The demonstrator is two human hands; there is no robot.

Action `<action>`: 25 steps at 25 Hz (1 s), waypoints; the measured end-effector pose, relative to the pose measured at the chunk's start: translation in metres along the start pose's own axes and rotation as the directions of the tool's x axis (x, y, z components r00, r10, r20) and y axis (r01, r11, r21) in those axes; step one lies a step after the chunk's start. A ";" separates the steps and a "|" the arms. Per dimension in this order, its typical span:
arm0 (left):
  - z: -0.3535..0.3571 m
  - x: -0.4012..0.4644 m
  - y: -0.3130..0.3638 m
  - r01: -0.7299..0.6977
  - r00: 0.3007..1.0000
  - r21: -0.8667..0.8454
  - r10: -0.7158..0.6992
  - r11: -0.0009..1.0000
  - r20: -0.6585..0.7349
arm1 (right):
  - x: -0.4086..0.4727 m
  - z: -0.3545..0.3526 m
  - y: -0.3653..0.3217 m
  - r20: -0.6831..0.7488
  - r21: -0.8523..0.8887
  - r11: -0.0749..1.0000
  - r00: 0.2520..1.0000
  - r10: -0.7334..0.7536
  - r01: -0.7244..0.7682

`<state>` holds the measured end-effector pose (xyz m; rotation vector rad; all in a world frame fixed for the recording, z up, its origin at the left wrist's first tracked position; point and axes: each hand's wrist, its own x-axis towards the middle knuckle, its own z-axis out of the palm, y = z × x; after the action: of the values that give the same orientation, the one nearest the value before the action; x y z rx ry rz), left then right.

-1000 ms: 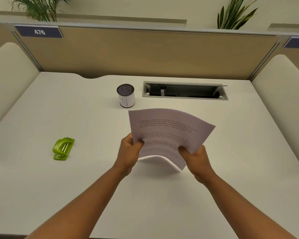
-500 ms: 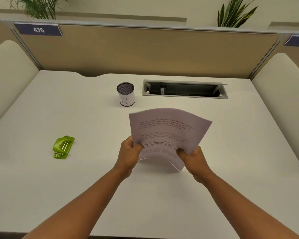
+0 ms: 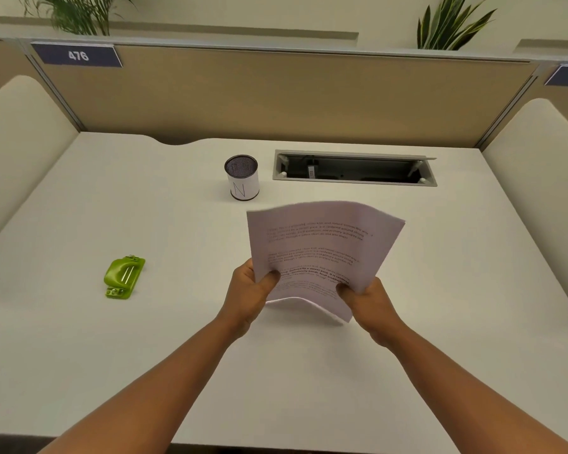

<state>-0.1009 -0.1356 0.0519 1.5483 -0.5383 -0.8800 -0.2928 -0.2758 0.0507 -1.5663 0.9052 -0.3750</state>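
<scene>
While both forearms reach forward over the desk, the left hand and right hand each grip pinching a curved paper stack by its lower corners, thumbs on top, above the desk's middle.

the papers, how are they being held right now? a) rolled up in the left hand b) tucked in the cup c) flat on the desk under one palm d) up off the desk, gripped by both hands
d: the left hand and right hand each grip the lower edge of the papers, raised above the desk.

Print on the paper sheets is too blurred to read; behind them hide most fingers of left grip and right grip.
</scene>
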 end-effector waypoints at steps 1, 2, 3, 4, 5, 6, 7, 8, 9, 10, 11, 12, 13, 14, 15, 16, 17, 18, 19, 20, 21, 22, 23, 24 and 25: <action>-0.002 0.000 0.001 -0.008 1.000 -0.018 0.008 1.000 0.011 | 0.001 -0.003 -0.002 0.013 0.014 1.000 1.000 0.021 -0.021; -0.005 0.001 0.002 -0.010 1.000 -0.042 0.011 0.999 0.021 | 0.001 -0.007 -0.005 0.041 0.042 0.998 0.998 0.038 -0.040; -0.008 0.002 0.004 -0.004 1.000 -0.063 0.005 0.998 0.026 | 0.002 -0.011 -0.008 0.078 0.072 0.996 0.996 0.047 -0.053; -0.011 0.003 0.005 0.010 1.000 -0.074 -0.009 0.997 0.024 | 0.003 -0.016 -0.010 0.112 0.096 0.993 0.992 0.052 -0.063; -0.015 0.005 0.005 0.030 0.999 -0.085 -0.029 0.996 0.015 | 0.004 -0.021 -0.013 0.140 0.116 0.991 0.989 0.057 -0.073; -0.017 0.007 0.005 0.056 0.998 -0.098 -0.056 0.994 0.001 | 0.005 -0.026 -0.015 0.164 0.141 0.986 0.985 0.063 -0.087; -0.020 0.010 0.005 0.089 0.996 -0.117 -0.091 0.989 -0.015 | 0.005 -0.030 -0.017 0.184 0.175 0.979 0.980 0.076 -0.109; -0.023 0.012 0.005 0.126 0.991 -0.144 -0.132 0.982 -0.033 | 0.005 -0.033 -0.018 0.200 0.218 0.965 0.975 0.100 -0.144; -0.025 0.013 0.004 0.160 0.984 -0.187 -0.173 0.969 -0.050 | 0.004 -0.036 -0.018 0.212 0.266 0.946 0.968 0.131 -0.187; -0.027 0.015 0.003 0.189 0.975 -0.250 -0.211 0.949 -0.063 | 0.002 -0.037 -0.018 0.221 0.319 0.920 0.962 0.161 -0.228; -0.029 0.016 0.003 0.210 0.967 -0.328 -0.246 0.921 -0.071 | 0.001 -0.036 -0.016 0.229 0.376 0.889 0.955 0.186 -0.263; -0.029 0.016 0.003 0.224 0.958 -0.404 -0.276 0.887 -0.075 | -0.001 -0.034 -0.014 0.240 0.438 0.850 0.949 0.203 -0.292; -0.029 0.017 0.002 0.230 0.950 -0.469 -0.301 0.853 -0.082 | -0.003 -0.030 -0.012 0.252 0.507 0.803 0.945 0.210 -0.313; -0.028 0.017 0.002 0.232 0.943 -0.519 -0.322 0.823 -0.089 | -0.006 -0.023 -0.010 0.261 0.576 0.750 0.943 0.208 -0.325; -0.026 0.017 0.001 0.235 0.935 -0.558 -0.342 0.796 -0.093 | -0.009 -0.015 -0.009 0.266 0.637 0.697 0.942 0.202 -0.330; -0.023 0.017 0.000 0.243 0.927 -0.588 -0.364 0.771 -0.094 | -0.011 -0.005 -0.008 0.264 0.684 0.652 0.944 0.197 -0.327; -0.020 0.016 -0.001 0.255 0.918 -0.609 -0.386 0.751 -0.090 | -0.013 0.006 -0.007 0.257 0.721 0.615 0.947 0.192 -0.320; -0.016 0.016 -0.002 0.267 0.912 -0.622 -0.402 0.736 -0.084 | -0.015 0.016 -0.007 0.243 0.749 0.586 0.951 0.191 -0.309; -0.012 0.014 -0.003 0.275 0.908 -0.631 -0.411 0.726 -0.077 | -0.015 0.026 -0.007 0.223 0.768 0.568 0.955 0.196 -0.296; -0.007 0.013 -0.004 0.276 0.907 -0.640 -0.415 0.717 -0.075 | -0.015 0.034 -0.007 0.196 0.778 0.563 0.960 0.202 -0.278; -0.003 0.012 -0.005 0.271 0.906 -0.651 -0.416 0.710 -0.077 | -0.015 0.040 -0.006 0.166 0.784 0.565 0.964 0.206 -0.256; 0.001 0.011 -0.006 0.263 0.907 -0.659 -0.414 0.704 -0.081 | -0.014 0.044 -0.006 0.140 0.789 0.568 0.968 0.207 -0.235; 0.003 0.010 -0.007 0.256 0.907 -0.666 -0.413 0.701 -0.087 | -0.013 0.047 -0.005 0.123 0.793 0.568 0.971 0.204 -0.220; 0.005 0.009 -0.008 0.253 0.905 -0.670 -0.415 0.698 -0.091 | -0.012 0.048 -0.004 0.110 0.794 0.572 0.973 0.201 -0.208; 0.006 0.009 -0.008 0.255 0.902 -0.672 -0.421 0.695 -0.093 | -0.011 0.048 -0.002 0.098 0.786 0.585 0.975 0.198 -0.198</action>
<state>-0.1019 -0.1447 0.0421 1.0832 0.2512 -1.0035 -0.2658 -0.2347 0.0451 -0.6151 0.7404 -0.5254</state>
